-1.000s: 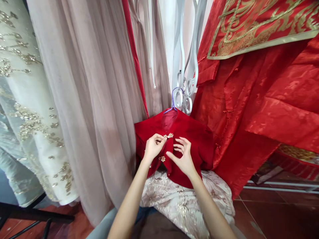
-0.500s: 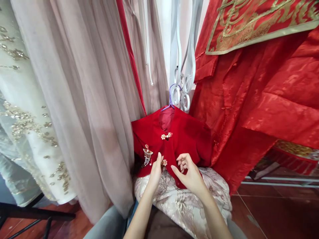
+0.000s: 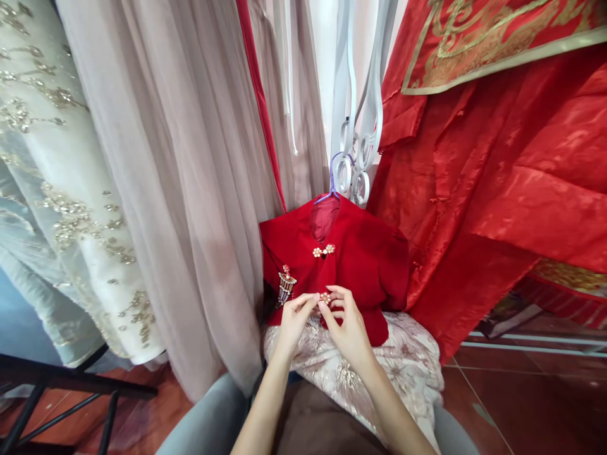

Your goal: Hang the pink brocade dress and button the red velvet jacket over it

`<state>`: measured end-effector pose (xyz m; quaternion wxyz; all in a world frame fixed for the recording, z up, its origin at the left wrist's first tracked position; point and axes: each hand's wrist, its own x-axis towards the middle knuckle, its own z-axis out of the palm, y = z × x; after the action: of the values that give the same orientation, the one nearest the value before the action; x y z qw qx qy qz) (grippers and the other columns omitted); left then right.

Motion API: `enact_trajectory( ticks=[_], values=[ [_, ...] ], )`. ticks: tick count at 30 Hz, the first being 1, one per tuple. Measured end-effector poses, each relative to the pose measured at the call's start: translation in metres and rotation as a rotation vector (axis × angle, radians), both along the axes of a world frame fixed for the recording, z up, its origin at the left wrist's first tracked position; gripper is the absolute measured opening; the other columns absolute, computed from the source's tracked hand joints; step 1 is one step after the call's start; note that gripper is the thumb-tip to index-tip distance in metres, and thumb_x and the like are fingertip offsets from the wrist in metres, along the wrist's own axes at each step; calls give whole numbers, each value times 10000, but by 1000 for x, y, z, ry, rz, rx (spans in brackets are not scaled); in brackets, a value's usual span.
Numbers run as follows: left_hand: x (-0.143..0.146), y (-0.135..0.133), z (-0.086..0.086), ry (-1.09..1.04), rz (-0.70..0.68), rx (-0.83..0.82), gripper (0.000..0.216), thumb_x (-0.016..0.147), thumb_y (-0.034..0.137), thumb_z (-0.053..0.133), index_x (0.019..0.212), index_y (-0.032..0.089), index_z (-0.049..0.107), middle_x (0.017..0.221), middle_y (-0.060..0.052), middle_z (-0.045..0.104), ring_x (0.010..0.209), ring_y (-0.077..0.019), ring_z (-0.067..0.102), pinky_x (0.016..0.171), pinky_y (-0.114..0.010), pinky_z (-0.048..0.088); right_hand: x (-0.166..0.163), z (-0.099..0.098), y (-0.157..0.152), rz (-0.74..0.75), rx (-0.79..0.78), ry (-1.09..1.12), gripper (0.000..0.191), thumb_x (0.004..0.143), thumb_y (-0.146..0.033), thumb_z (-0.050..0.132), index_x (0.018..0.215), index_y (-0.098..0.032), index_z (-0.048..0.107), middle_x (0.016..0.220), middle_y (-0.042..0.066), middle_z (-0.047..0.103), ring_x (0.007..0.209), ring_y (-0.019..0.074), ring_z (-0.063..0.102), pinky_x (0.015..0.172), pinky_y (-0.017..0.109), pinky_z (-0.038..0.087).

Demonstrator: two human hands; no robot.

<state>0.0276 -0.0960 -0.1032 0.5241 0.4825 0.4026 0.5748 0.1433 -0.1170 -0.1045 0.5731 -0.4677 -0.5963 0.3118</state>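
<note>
Brought closer together since half a second ago; now pinching the lower clasp [image 3: 325,297] between fingers of left hand [image 3: 294,321] and right hand [image 3: 349,327], at the near front of the red jacket [image 3: 358,253], mid-scene; probably working this fastening, with the far, upper clasp [image 3: 317,252] joined.

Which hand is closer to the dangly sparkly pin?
Left: the left hand is just below and right of the dangly pin; the right hand is farther right.

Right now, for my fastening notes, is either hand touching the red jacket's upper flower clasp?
No, the left hand and right hand are at the lower flower clasp, clear of the upper flower clasp.
</note>
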Motion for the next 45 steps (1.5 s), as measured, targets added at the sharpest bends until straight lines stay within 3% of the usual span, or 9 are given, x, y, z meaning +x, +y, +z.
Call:
enact_trajectory(
  ticks=[3, 5, 10, 12, 18, 22, 29, 38, 45],
  values=[
    [-1, 0, -1, 129, -40, 54, 223, 702, 342, 714, 784, 136, 734, 841, -74, 709, 805, -186, 634, 782, -295, 503, 4, -4, 4, -43, 24, 16, 277, 873, -330, 518, 1122, -218, 470, 1084, 107, 565, 950, 202, 596, 724, 331, 573],
    [-5, 2, -3, 191, 15, 83, 210, 686, 334, 728, 773, 143, 732, 815, -74, 710, 798, -188, 639, 792, -307, 506, 6, -5, 5, -74, 38, 12, 250, 869, -312, 522, 1099, -223, 481, 1077, 98, 570, 942, 198, 595, 730, 327, 565],
    [-27, 25, -6, 250, 470, 175, 254, 658, 329, 728, 826, 157, 646, 902, -73, 657, 769, -155, 612, 680, -269, 526, 10, 0, 6, -40, 38, 2, 241, 860, -290, 536, 1093, -230, 528, 1007, 74, 578, 895, 182, 590, 690, 285, 558],
    [-36, 38, -6, 272, 579, 180, 323, 622, 312, 749, 861, 165, 589, 912, -62, 632, 746, -140, 602, 632, -248, 522, 9, 3, 4, 6, 48, -22, 210, 862, -281, 526, 1060, -231, 577, 1000, 71, 575, 872, 174, 589, 671, 266, 555],
    [-44, 56, -5, 376, 499, 176, 333, 660, 280, 715, 904, 178, 513, 733, 0, 629, 586, -108, 596, 582, -231, 495, -2, 11, 11, 54, 71, -32, 252, 853, -261, 529, 1086, -241, 625, 969, 66, 581, 833, 158, 596, 602, 218, 547],
    [-39, 48, -4, 284, 556, 209, 278, 696, 321, 692, 885, 170, 556, 749, -26, 658, 670, -139, 641, 587, -229, 502, -15, 12, 37, 160, 51, -20, 220, 812, -260, 582, 1021, -234, 646, 960, 56, 626, 771, 147, 611, 550, 209, 544],
    [-41, 50, 1, 39, 445, 110, 333, 667, 398, 712, 856, 124, 715, 894, -87, 734, 805, -204, 682, 779, -338, 551, -32, 11, 80, 255, 68, 72, 160, 794, -227, 606, 930, -227, 691, 967, 39, 698, 807, 166, 677, 702, 285, 572],
    [-38, 44, 1, 6, 381, 100, 357, 621, 329, 761, 908, 120, 729, 947, -101, 737, 906, -234, 687, 888, -376, 533, -36, 9, 78, 202, 91, 95, 188, 800, -267, 619, 959, -223, 710, 989, 49, 703, 828, 170, 683, 683, 270, 582],
    [-40, 46, -6, 113, 389, 142, 304, 667, 277, 721, 931, 127, 728, 950, -95, 737, 880, -221, 699, 898, -388, 539, -35, 8, 77, 164, 74, 74, 190, 783, -301, 645, 938, -258, 746, 976, 17, 737, 822, 207, 701, 770, 365, 601]
  ],
)
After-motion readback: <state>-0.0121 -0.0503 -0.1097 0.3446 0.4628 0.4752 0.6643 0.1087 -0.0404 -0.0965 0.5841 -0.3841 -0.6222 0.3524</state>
